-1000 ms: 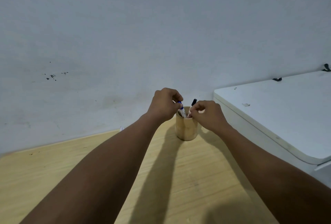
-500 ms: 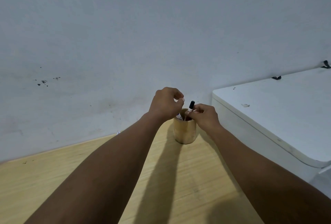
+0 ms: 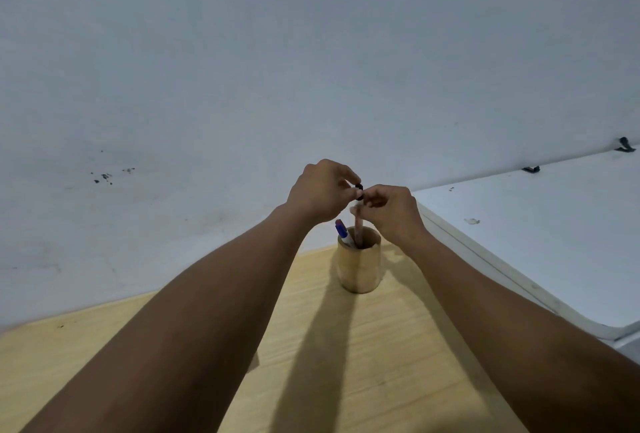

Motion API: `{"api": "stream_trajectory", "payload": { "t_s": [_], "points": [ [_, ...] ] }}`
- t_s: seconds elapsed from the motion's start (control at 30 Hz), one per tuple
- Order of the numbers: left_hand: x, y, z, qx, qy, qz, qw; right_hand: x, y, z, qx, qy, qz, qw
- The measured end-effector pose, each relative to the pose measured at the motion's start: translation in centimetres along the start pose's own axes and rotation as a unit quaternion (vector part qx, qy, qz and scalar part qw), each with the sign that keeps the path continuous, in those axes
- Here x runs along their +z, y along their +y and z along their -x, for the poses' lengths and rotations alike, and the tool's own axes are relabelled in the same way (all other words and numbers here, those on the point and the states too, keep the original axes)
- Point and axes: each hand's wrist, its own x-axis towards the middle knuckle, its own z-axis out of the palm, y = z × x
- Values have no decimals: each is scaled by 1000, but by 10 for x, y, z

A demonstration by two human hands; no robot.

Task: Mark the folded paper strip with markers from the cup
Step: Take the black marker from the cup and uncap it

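Both forearms stretched forward, meeting above wooden cup (image 3: 359,266) on table (image 3: 398,356). Right hand (image 3: 393,214) pinching black-capped marker (image 3: 358,225), lower end in cup. Left hand (image 3: 320,192) pinching its cap. Blue-capped marker (image 3: 343,231) leaning inside. Paper strip unseen.

Pale wooden table (image 3: 381,363) (grain running lengthwise) with a wooden cup (image 3: 360,270) on it.

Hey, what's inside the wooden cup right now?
In the wooden cup a blue-capped marker leans at the left rim. A black-capped marker, pinched by both hands, has its lower end still inside. The cup's wall hides anything deeper.
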Motion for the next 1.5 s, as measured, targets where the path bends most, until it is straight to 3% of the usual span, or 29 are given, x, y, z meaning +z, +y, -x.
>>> {"api": "stream_trajectory", "payload": {
  "t_s": [0.33,0.5,0.7,0.83,1.0,1.07,1.33,1.5],
  "points": [
    [-56,0,27,4,63,-4,998,21,-50,20,-74,-14,14,997],
    [-79,-12,42,-65,108,119,985,30,-69,26,-91,-44,-1,995],
    [-96,-51,74,-160,140,319,924,40,-76,49,0,-146,-114,983],
    [-93,-83,104,-218,147,394,881,55,-73,68,102,-210,-244,941],
    [-81,-106,135,-256,133,423,859,87,-74,86,220,-192,-457,840],
    [-76,-110,144,-259,129,430,855,101,-75,91,242,-181,-480,823],
    [-72,-114,166,-246,120,469,839,134,-79,103,248,-169,-410,861],
    [-74,-121,175,-249,116,481,832,142,-79,104,232,-191,-413,860]
  ]
}}
